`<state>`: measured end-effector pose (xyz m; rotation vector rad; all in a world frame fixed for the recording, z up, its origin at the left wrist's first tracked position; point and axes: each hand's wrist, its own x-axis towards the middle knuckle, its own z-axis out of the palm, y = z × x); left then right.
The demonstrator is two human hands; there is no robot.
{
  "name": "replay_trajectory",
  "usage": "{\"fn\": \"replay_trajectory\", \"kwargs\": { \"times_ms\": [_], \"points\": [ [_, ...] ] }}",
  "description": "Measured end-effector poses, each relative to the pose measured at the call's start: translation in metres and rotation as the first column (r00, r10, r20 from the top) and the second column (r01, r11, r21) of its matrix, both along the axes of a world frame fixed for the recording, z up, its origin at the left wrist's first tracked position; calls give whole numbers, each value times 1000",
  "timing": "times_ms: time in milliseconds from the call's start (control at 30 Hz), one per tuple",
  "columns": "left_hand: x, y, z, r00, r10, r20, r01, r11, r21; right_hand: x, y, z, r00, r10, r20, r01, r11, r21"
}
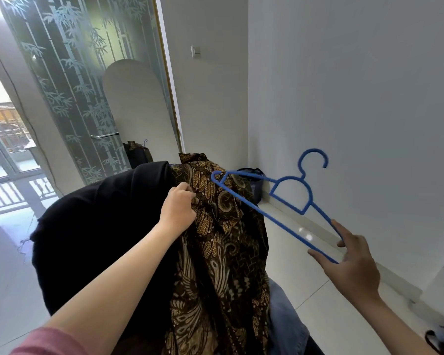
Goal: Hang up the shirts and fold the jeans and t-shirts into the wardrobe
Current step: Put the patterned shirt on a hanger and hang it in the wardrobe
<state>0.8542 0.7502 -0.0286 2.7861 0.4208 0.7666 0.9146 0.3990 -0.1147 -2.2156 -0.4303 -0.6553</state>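
Observation:
A brown batik shirt (215, 252) hangs down in the middle of the view, and my left hand (178, 207) grips its upper edge near the collar. Beside it on the left drapes a black garment (100, 239). My right hand (349, 262) holds a blue plastic hanger (290, 198) by one end, pinched between thumb and fingers. The hanger's other end lies against the batik shirt's shoulder, and its hook points up beside the white wall. Blue jeans (285, 321) show below the shirt at the bottom.
A white wall (356, 85) stands close on the right, with a white ledge (292, 226) along its foot. A frosted glass door (75, 85) with a bamboo pattern stands at the left. A dark bag (256, 185) sits in the corner. More clothes on a hanger (137, 152) lie behind.

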Motion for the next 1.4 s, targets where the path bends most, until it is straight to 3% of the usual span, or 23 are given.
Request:
{"fn": "replay_trajectory", "kwargs": {
  "times_ms": [300, 433, 500, 567, 633, 700, 767, 900, 967, 1067, 1400],
  "points": [
    [-16, 4, 3, 979, 36, -202, -7, 990, 142, -2, 7, 3, 994, -63, -92, 63, 998, 2],
    [-8, 8, 8, 961, 42, -275, -18, 996, 90, 1, 12, 9, 996, 12, -85, -11, 1000, 4],
    [-3, 6, 10, 982, 4, -187, -7, 1000, -13, 3, 16, 12, 995, 50, -89, -49, 999, 7],
    [4, 1, 12, 1000, -19, 10, 20, 996, -85, 7, 19, 13, 992, 75, -97, -74, 997, 16],
    [13, -2, 15, 984, -28, 178, 38, 998, -56, 11, 20, 13, 989, 104, -108, -102, 994, 25],
    [27, -2, 24, 972, -43, 231, 51, 998, -27, 15, 18, 11, 984, 128, -126, -124, 991, 39],
    [43, 1, 36, 985, -63, 158, 66, 998, -16, 19, 15, 8, 976, 157, -151, -149, 987, 64],
    [68, 12, 49, 969, -38, -244, 44, 999, 18, 24, 5, 6, 966, 182, -185, -176, 983, 48],
    [70, 16, 47, 939, 23, -343, 3, 997, 74, 25, -1, 7, 956, 202, -212, -200, 979, 28],
    [68, 16, 44, 934, 101, -344, -34, 980, 195, 28, -7, 4, 944, 225, -243, -225, 974, 27],
    [68, 15, 68, 876, 215, -431, -83, 949, 304, 37, -9, -4, 934, 240, -264, -240, 970, 35]
  ]
}}
